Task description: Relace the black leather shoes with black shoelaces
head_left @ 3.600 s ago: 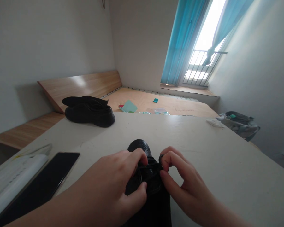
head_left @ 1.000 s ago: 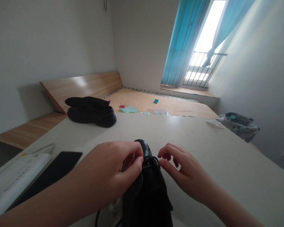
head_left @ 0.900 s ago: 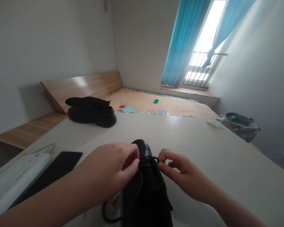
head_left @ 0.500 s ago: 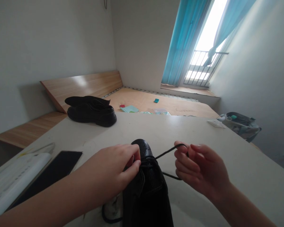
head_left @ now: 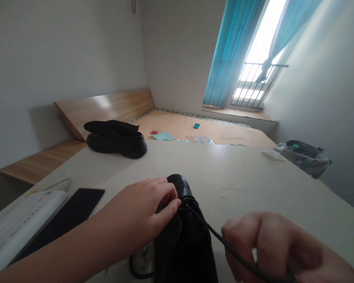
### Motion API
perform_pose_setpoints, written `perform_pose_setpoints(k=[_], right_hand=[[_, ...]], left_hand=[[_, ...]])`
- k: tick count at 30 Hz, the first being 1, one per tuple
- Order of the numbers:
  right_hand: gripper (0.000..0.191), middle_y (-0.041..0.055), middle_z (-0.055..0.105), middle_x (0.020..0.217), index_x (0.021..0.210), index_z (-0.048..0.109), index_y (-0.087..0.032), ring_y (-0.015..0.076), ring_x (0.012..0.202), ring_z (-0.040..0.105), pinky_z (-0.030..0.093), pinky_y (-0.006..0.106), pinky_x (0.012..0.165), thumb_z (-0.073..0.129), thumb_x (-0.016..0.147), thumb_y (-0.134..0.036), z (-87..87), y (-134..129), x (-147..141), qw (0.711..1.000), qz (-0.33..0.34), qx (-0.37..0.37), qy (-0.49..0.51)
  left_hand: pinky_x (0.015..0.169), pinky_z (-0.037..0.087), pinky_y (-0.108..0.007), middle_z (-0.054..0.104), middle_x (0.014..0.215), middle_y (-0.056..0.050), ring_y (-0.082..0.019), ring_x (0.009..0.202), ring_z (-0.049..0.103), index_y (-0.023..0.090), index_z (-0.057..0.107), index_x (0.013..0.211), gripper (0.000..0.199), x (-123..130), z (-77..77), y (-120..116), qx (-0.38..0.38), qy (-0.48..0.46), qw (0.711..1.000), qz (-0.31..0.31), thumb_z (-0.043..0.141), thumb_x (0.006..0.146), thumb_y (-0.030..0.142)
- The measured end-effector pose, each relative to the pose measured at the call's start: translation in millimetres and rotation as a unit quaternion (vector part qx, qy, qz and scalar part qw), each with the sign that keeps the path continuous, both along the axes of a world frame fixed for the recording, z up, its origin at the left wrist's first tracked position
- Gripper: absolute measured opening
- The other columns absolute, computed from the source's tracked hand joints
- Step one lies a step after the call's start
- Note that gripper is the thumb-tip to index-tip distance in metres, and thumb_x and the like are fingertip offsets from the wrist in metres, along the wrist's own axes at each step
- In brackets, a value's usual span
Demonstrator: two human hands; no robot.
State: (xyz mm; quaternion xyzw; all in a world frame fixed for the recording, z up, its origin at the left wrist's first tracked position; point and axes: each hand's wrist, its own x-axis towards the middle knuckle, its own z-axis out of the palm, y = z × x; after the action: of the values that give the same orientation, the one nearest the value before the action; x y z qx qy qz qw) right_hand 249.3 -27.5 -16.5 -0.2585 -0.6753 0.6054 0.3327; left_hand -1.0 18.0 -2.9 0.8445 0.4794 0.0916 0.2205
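A black leather shoe (head_left: 191,236) lies on the white table with its toe pointing away from me. My left hand (head_left: 157,206) is closed at the shoe's left side, thumb and forefinger pinched at the lacing near the toe; exactly what they pinch is partly hidden. From that lacing a black shoelace (head_left: 215,232) runs taut down to the right. My right hand (head_left: 271,247), blurred, is closed on this shoelace at the lower right. Another loop of lace shows at the shoe's lower left.
A second black shoe (head_left: 116,142) with an insole on top stands at the table's far left. A dark phone (head_left: 67,220) and a white power bank (head_left: 26,224) lie at left. Beyond the table (head_left: 242,173) is a wooden bed board (head_left: 171,120) with small packets. A bin (head_left: 308,157) stands right.
My right hand has moved down and to the right, drawing the shoelace out straight across the shoe. My left hand stays at the lacing.
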Motion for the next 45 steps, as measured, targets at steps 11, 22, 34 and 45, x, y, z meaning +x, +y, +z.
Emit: perform_pose_setpoints(k=[11,22,34,45], right_hand=[[0.017,0.0017,0.063,0.085,0.092,0.063,-0.022,0.0161,0.079,0.058,0.046,0.030,0.070,0.051,0.093,-0.034,-32.0,34,-29,0.940,-0.232,0.130,-0.213],[0.016,0.0034,0.055,0.103,0.103,0.062,-0.026,0.0169,0.095,0.056,0.047,0.031,0.081,0.049,0.095,-0.030,-44.0,31,-36,0.962,-0.185,0.121,-0.158],[0.018,0.0024,0.048,0.093,0.085,0.052,-0.019,0.0138,0.082,0.049,0.046,0.025,0.069,0.053,0.093,-0.036,-49.8,38,-34,0.984,-0.131,0.052,-0.111],[0.009,0.0079,0.056,0.094,0.093,0.053,-0.019,0.0222,0.090,0.051,0.043,0.035,0.074,0.046,0.094,-0.013,-39.7,30,-43,0.725,-0.322,0.506,-0.339]], left_hand=[[0.072,0.039,-0.029,0.057,0.085,0.000,-0.019,0.086,0.054,0.022,0.063,0.080,0.030,-1,-8.8,3,-0.073,-0.087,0.993,-0.041,0.045,0.093,0.041],[0.059,0.043,-0.021,0.051,0.063,0.005,-0.010,0.059,0.047,0.020,0.054,0.068,0.030,-5,12.2,-2,-0.183,-0.429,0.885,0.011,0.047,0.092,0.038],[0.050,0.039,-0.023,0.060,0.061,0.003,-0.013,0.055,0.049,0.024,0.062,0.070,0.015,-7,26.2,-21,0.070,-0.293,0.949,0.093,0.049,0.076,0.026],[0.067,0.040,-0.031,0.064,0.086,-0.003,-0.022,0.079,0.058,0.022,0.060,0.086,0.015,-8,-8.5,10,0.055,0.039,0.997,-0.036,0.046,0.087,0.026]])
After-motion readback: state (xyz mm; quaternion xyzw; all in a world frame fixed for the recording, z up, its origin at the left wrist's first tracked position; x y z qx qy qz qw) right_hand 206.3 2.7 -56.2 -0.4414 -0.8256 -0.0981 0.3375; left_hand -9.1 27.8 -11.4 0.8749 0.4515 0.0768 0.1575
